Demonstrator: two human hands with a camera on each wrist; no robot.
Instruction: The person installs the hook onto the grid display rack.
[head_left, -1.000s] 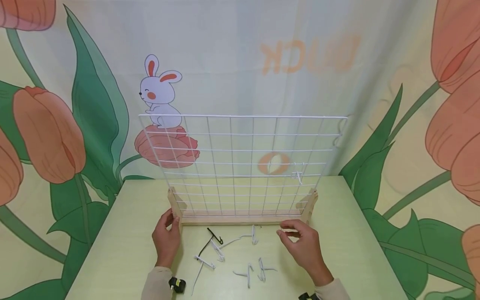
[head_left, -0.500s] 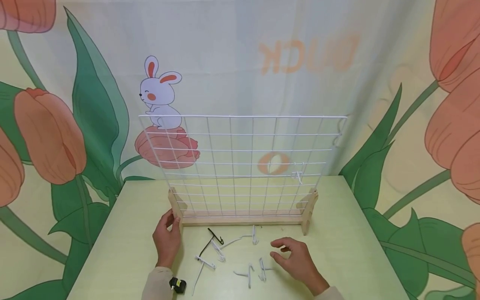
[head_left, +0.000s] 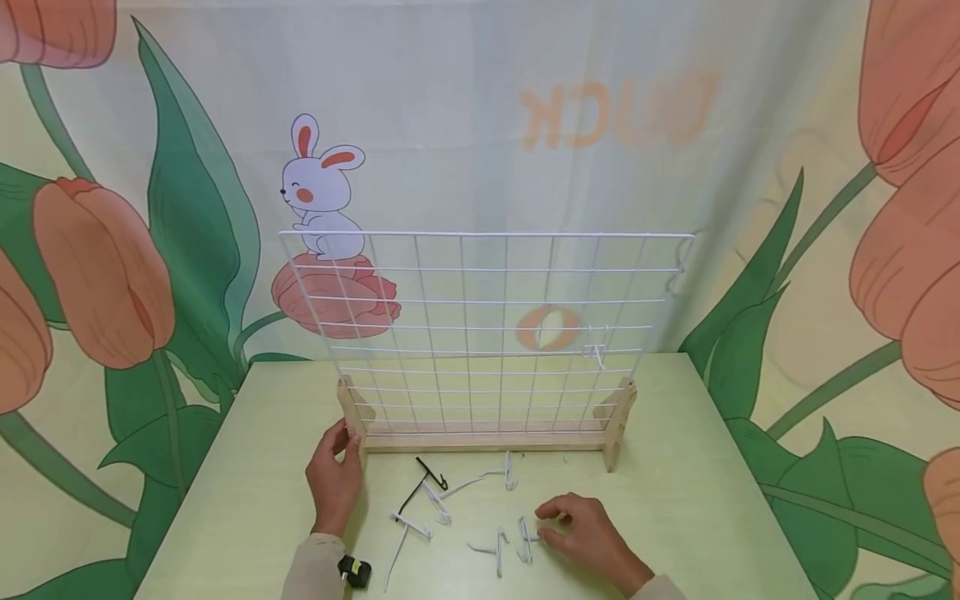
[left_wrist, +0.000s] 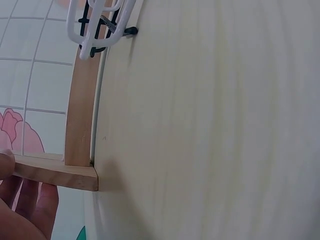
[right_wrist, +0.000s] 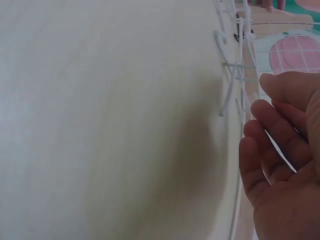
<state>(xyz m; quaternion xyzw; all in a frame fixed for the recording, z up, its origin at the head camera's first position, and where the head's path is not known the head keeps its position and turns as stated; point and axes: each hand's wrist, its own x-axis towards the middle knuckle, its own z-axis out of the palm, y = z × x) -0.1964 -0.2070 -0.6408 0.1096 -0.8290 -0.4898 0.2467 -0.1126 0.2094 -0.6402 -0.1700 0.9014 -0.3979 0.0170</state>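
Note:
My left hand (head_left: 333, 483) grips the left wooden foot (left_wrist: 55, 175) of a stand, thumb on one side and fingers on the other. The stand's wooden base (head_left: 480, 442) carries an upright white wire grid panel (head_left: 480, 234). Low over the table, my right hand (head_left: 588, 537) has its thumb and forefinger parted, with nothing between them. Its fingertips are right at the stem of a white wire hook (head_left: 525, 542). Another white hook (head_left: 498, 552) lies just left of that one. One white hook (head_left: 596, 353) hangs on the panel's right part.
A black hook (head_left: 430, 473) and several white hooks (head_left: 411, 523) lie on the table before the stand, some overlapping. A further white hook (head_left: 509, 471) lies close to the base. Behind the table (head_left: 675, 500) hangs a curtain (head_left: 420, 100) printed with tulips and a rabbit.
My right hand has moved from the stand's right end down and left to the loose hooks, its thumb and forefinger parting. The left hand has stayed on the wooden foot.

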